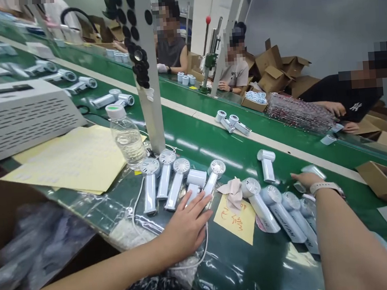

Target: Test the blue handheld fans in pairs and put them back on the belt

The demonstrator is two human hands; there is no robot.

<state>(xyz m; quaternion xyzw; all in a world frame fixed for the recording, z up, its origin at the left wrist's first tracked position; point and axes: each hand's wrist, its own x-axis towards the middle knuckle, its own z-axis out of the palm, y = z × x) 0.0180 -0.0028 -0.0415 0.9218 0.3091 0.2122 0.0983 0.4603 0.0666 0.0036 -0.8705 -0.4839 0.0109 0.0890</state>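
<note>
Several pale blue handheld fans (169, 177) lie in a row on the green bench (241, 256). My left hand (186, 227) rests flat with fingers spread, its fingertips on the lower ends of the fans near one fan (212, 177). My right hand (303, 179), with a watch on the wrist, reaches out to the conveyor edge and closes around a fan (310, 172) there; the fingers are partly hidden. More fans (277, 210) lie side by side below that hand. A lone fan (267, 164) stands on the belt.
A water bottle (126, 136), yellow paper sheets (78, 159), a yellow note (236, 219), a pink cloth (232, 191) and a white cable (205, 245) sit near my hands. A metal post (149, 77) rises behind. A grey box (22, 115) stands at left. Other people sit across the conveyor (212, 130).
</note>
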